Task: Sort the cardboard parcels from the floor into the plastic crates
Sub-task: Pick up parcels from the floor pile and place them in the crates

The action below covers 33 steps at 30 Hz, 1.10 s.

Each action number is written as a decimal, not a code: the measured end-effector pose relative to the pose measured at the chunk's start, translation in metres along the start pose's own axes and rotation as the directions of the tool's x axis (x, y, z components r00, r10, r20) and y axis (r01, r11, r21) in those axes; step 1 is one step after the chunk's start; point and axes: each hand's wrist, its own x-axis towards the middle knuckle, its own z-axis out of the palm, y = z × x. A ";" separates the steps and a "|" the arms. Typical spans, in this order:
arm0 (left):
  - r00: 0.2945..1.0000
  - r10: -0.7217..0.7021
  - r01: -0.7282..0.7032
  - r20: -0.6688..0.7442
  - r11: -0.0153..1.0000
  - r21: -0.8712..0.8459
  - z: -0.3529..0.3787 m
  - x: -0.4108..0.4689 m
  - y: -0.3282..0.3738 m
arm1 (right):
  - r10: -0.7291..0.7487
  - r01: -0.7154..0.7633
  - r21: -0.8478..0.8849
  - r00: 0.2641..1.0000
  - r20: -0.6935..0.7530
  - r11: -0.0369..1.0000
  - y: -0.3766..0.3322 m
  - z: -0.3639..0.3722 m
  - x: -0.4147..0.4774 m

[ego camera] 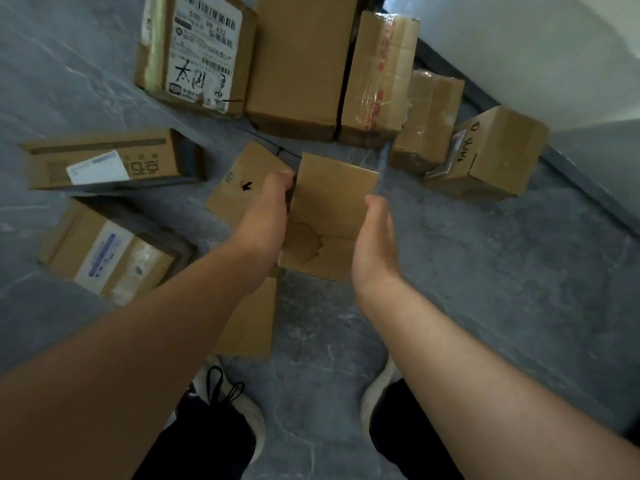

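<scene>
The grip comes from two sides. The left hand [266, 216] curls its fingers over the far left corner of a small parcel [329, 216]. The right hand [375, 244] lies flat against the right side, and its fingers, as far as they show, are straight. I think the hands squeeze the small parcel between them because it is plain cardboard with no handle, so one hand alone could let it tip. It is held in the air above the grey floor [485, 289], between the two forearms, with a dented face turned to the camera.

Nearest to the camera, two shoes [256, 420] stand apart on the floor. Just in front of them lies a flat parcel [249, 327], partly hidden under the left forearm. Behind the left hand is a marked parcel [239, 181] with a black blot. To the left lie two labelled parcels [104, 258], one nearer and one farther. Farthest away, a row of parcels [298, 64] stands packed close together along the wall [519, 46], probably to leave room for the feet.

No plastic crate is in view, so I judge the small parcel must be carried out of this view. Many parcels are on the floor, so most of the sorting is not yet done.
</scene>
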 end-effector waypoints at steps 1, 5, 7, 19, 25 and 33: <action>1.000 0.009 -0.009 -0.004 1.000 -0.006 -0.002 -0.013 0.006 | -0.010 0.010 0.006 1.000 -0.002 1.000 -0.004 -0.004 -0.012; 1.000 0.001 -0.001 -0.004 0.997 -0.080 -0.013 -0.070 0.031 | -0.026 0.027 0.075 1.000 -0.012 0.997 -0.031 -0.020 -0.066; 0.999 0.033 -0.033 0.005 0.997 -0.077 -0.019 -0.100 0.046 | -0.035 0.036 0.104 0.999 -0.007 0.994 -0.049 -0.030 -0.093; 0.974 0.227 -0.223 0.004 0.962 -0.159 -0.064 -0.300 0.169 | -0.280 0.283 0.214 0.959 -0.045 0.935 -0.185 -0.096 -0.296; 0.924 0.377 -0.366 0.068 0.920 -0.139 -0.111 -0.397 0.227 | -0.356 0.365 0.326 0.930 -0.091 0.872 -0.229 -0.110 -0.405; 0.796 0.579 -0.545 0.178 0.812 -0.207 -0.164 -0.535 0.296 | -0.420 0.507 0.380 0.859 -0.293 0.774 -0.295 -0.130 -0.552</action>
